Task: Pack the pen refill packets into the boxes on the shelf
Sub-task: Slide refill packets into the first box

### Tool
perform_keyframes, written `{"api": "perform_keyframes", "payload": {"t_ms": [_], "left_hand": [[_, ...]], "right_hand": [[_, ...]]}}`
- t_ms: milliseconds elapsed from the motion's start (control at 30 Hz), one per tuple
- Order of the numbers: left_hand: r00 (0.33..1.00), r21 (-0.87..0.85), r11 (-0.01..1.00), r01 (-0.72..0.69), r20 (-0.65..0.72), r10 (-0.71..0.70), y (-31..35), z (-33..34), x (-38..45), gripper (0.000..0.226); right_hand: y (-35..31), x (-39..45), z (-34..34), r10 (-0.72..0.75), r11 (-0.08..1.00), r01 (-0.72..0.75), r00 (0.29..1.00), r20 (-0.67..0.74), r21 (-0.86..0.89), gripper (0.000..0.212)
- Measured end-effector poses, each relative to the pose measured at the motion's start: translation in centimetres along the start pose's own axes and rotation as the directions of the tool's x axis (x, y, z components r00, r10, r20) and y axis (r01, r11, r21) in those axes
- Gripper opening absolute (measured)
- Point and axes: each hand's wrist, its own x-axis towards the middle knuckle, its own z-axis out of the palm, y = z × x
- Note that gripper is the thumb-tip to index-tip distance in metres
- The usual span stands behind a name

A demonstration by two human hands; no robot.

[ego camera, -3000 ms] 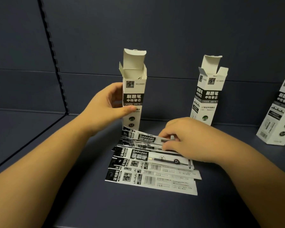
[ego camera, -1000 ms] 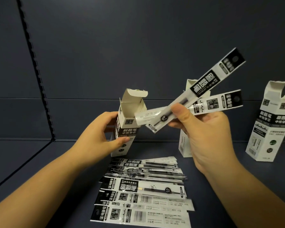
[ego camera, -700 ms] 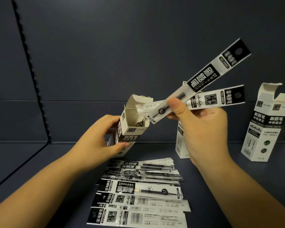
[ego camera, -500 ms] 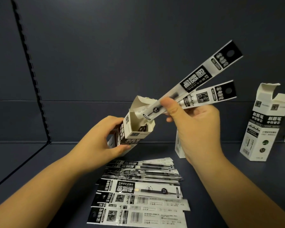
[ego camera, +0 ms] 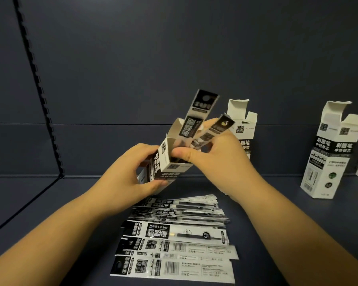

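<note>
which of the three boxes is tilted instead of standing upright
The box gripped by the left hand, with packets sticking out; the other two stand on the shelf.

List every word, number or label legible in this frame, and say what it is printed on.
"刷题笔" and "中性替芯": right-hand standing box.
"0.5": same box, low on its front.
"刷题笔", upside down, and "0.5": uppermost full-face refill packet in the pile on the shelf.
"刷题笔", sideways: box held in the left hand.
Barcodes, small print and the blurred packets in the right hand: unreadable.
</note>
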Motion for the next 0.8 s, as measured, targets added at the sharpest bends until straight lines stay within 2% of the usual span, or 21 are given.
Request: {"api": "perform_keyframes", "payload": {"t_ms": [67,100,200,267,400,533,700,800], "left_hand": [[1.0,-0.009,1.0,0.016,-0.004,-0.016,0.0,0.1,0.0,0.064],[1.0,-0.014,1.0,0.026,-0.008,-0.026,0.0,0.1,0.0,0.064],[0.999,-0.029,0.998,0.047,-0.025,-0.048,-0.2,0.1,0.0,0.064],[0.998,-0.04,0.997,0.059,-0.036,-0.06,-0.2,0.1,0.0,0.064],[0.997,-0.057,0.996,0.07,-0.04,-0.072,-0.2,0.2,0.0,0.065],[0.995,-0.066,0.994,0.089,-0.041,-0.092,-0.3,0.2,0.0,0.066],[0.996,-0.064,0.995,0.074,-0.035,-0.077,-0.2,0.2,0.0,0.066],[0.995,-0.061,0.994,0.086,-0.039,-0.089,-0.2,0.1,-0.1,0.066]], "right_hand": [[0.1,0.3,0.3,0.056,0.997,-0.053,0.997,0.051,-0.062,0.067],[0.1,0.3,0.3,0.067,0.995,-0.063,0.996,0.064,-0.073,0.068],[-0.6,0.1,-0.6,0.029,0.999,-0.026,0.997,0.07,-0.042,0.032],[-0.8,0.0,-0.9,-0.003,0.999,0.005,0.999,0.042,-0.032,0.02],[-0.8,0.0,-0.1,-0.045,0.996,0.05,0.997,0.069,-0.073,0.016],[-1.0,-0.2,-0.8,-0.11,0.994,0.11,0.994,0.007,0.019,0.01],[-0.6,-0.3,-0.1,-0.114,0.987,0.121,0.991,0.067,-0.102,0.008],[-0.8,-0.6,-0.5,-0.159,0.984,0.16,0.987,0.022,-0.072,0.009]]}}
